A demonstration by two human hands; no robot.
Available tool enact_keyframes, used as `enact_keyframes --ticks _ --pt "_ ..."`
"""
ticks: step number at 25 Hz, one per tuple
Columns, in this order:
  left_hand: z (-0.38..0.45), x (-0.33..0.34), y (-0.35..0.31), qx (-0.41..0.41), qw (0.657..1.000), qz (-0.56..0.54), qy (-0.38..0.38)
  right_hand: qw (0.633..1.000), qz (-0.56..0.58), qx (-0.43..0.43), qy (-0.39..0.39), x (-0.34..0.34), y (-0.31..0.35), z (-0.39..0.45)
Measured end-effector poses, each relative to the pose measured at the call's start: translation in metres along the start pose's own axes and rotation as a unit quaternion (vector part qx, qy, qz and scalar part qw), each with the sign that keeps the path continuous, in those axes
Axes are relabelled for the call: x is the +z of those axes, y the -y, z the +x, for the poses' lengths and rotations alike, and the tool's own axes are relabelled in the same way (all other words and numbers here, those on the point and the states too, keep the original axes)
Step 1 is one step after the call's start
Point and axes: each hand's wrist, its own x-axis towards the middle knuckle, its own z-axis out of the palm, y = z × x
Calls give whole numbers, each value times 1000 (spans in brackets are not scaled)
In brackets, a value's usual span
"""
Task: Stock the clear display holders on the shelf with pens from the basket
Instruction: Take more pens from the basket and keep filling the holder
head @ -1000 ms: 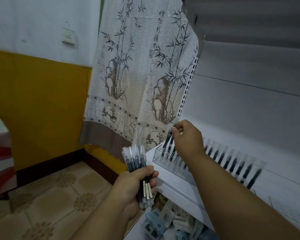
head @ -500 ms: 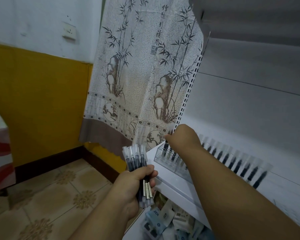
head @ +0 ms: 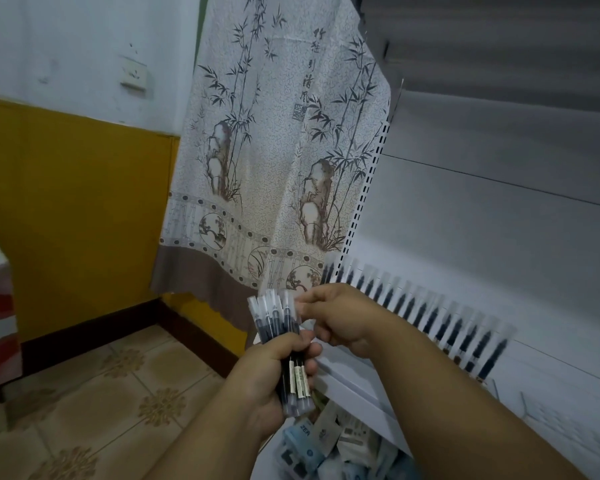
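My left hand (head: 271,379) grips a bundle of pens (head: 278,327) upright, clear caps up, dark barrels with labels below my fingers. My right hand (head: 340,317) is at the top right of the bundle, fingertips pinching the cap of one pen. Behind my right hand, a row of pens (head: 440,320) stands in the clear display holders along the white shelf (head: 361,379), running from the shelf's left end toward the right. The holder itself is mostly hidden by my right hand and arm. No basket is in view.
A bamboo-print curtain (head: 274,161) hangs left of the shelf's perforated upright (head: 364,199). Below the shelf lies a heap of packaged stationery (head: 340,445). Tiled floor (head: 101,393) and a yellow wall (head: 73,209) are on the left.
My right hand has left the holder's left end, where it set a pen, and come back to the bundle in my left hand. The left hand stays put.
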Motion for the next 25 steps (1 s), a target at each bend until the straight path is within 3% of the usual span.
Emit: enact_keyframes --ticks 4,8,11,14,17,25 --pt "-3 2 2 1 1000 -6 -13 993 100 -31 -54 -4 -1 -9" --pt "-2 2 2 -9 999 22 -48 974 123 -61 -179 -14 5 -13" --pt "0 5 1 -11 997 39 -72 942 65 -138 -299 -30 7 -14" --pt "2 6 0 -9 996 31 -86 881 -30 -227 -415 -45 7 -9" --pt "4 6 -2 -11 996 12 -92 856 -86 -263 -437 -46 8 0" --pt "16 -5 -2 -29 997 0 -78 853 -159 -255 -428 -36 1 26"
